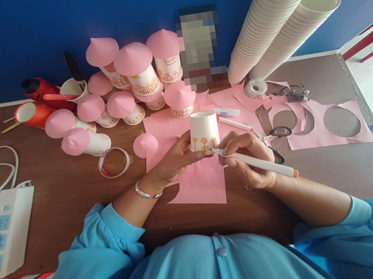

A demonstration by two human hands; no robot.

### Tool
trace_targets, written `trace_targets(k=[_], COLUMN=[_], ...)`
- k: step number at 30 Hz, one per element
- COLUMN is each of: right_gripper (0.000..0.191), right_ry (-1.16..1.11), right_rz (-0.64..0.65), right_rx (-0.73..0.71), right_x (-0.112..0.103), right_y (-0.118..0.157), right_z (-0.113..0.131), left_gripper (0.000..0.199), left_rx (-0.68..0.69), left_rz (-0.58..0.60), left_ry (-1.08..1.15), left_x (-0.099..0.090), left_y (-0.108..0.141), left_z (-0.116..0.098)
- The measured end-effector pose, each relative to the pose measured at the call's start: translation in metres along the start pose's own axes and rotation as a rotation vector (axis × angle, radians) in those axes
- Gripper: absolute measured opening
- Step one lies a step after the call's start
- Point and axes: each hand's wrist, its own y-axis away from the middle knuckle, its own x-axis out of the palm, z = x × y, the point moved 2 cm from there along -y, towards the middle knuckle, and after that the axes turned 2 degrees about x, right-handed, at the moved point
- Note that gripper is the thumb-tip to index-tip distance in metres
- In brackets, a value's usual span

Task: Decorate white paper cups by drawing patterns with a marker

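Note:
My left hand [179,159] is closed around the lower left side of a white paper cup [204,125], held upside down above pink paper [203,186]. Red and yellow flowers are drawn along the cup's lower band. In my right hand [251,155] is a white marker [264,165] with an orange end, gripped like a pen. Its tip touches or nearly touches the cup near the lower rim, beside the middle flower. A second white marker [235,123] lies on the paper behind my right hand, and a pair of scissors [279,133] is partly hidden by that hand.
Decorated cups with pink cone tops [133,60] stand along the blue wall. Two tall stacks of paper cups [276,16] lean at the right. A tape roll [114,162], a power strip [16,227], a red glue gun [42,89] and cut pink scraps [313,112] lie around.

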Motion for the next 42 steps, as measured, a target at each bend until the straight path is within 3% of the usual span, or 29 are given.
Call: trace_targets(k=[3, 9, 16, 22, 28, 42], right_gripper=[0.009, 0.007, 0.012, 0.015, 0.016, 0.018], right_ry=[-0.018, -0.019, -0.021, 0.141, 0.294, 0.325], right_rz=[0.004, 0.048, 0.085, 0.018, 0.04, 0.036], right_rx=[-0.002, -0.015, -0.064, -0.084, -0.191, -0.222], right_x=[0.001, 0.008, 0.01, 0.004, 0.003, 0.003], right_y=[0.001, 0.003, 0.002, -0.001, -0.004, -0.004], right_z=[-0.001, -0.002, -0.001, 0.003, 0.005, 0.002], left_gripper=[0.04, 0.06, 0.05, 0.048, 0.039, 0.048], left_rx=[-0.001, -0.052, -0.052, -0.03, 0.024, 0.007], left_rz=[0.033, 0.045, -0.063, -0.044, 0.002, -0.023], left_ry=[0.011, -0.059, -0.132, -0.055, -0.017, 0.002], left_x=[0.004, 0.007, 0.004, -0.003, -0.004, -0.011], left_y=[0.002, 0.001, 0.0, 0.001, -0.001, 0.001], left_z=[-0.002, -0.003, -0.001, 0.004, 0.002, 0.008])
